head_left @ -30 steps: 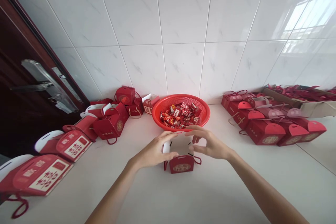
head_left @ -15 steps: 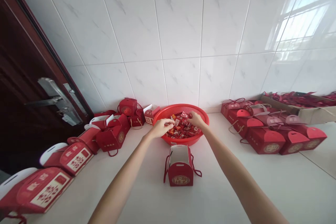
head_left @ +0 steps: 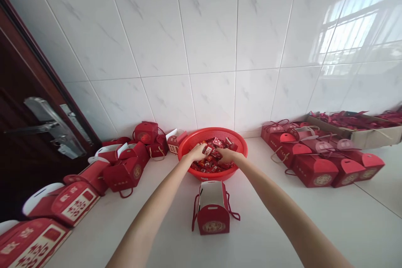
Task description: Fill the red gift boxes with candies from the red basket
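A red plastic basket (head_left: 241,160) with a perforated wall holds a heap of small wrapped candies (head_left: 213,169), mostly red. Inside it, my left hand (head_left: 197,153) is closed, with a red-and-white wrapped candy (head_left: 207,150) at its fingertips. My right hand (head_left: 226,155) reaches into the heap from the other side, fingers curled down among the wrappers; what they grip is hidden. In front of the basket stands a red gift box (head_left: 214,221), its top open, white inside, with a dark red cord loop on each side. Neither hand touches this box.
Red gift boxes (head_left: 125,172) line the left side, several with lids up. More red boxes (head_left: 317,169) are grouped at the right, before a cardboard carton (head_left: 367,137) of red items. A tiled wall (head_left: 212,96) rises behind; a dark door (head_left: 19,142) stands left.
Both hands have gone deeper into the candies, the right one moving down and left. A wrapped candy now shows at my left fingertips. The view has shifted slightly.
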Motion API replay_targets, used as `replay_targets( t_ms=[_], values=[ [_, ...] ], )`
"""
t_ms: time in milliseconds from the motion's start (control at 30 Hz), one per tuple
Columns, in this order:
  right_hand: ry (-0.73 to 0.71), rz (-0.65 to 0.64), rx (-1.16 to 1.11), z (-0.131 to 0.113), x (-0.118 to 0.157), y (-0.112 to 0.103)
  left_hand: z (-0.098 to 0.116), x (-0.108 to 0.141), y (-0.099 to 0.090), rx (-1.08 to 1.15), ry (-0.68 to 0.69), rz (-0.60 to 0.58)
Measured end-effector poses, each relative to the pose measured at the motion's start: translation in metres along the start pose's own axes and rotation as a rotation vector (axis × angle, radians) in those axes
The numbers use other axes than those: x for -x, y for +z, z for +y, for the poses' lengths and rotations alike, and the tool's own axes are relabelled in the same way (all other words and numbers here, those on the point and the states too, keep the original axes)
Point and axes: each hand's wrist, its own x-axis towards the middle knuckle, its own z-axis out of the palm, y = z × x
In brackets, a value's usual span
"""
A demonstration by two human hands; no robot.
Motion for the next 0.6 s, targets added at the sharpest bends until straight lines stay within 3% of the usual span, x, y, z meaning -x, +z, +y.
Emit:
replay_targets(
  t_ms=[233,600],
  values=[
    [-0.077,0.157,-0.299,0.004,0.0,0.004,0.0,0.004,0.001,-0.006,0.049,-0.019],
    [-0.174,0.415,-0.775,-0.003,0.006,-0.01,0.003,0.005,-0.002,0.008,0.067,-0.027]
  ],
)
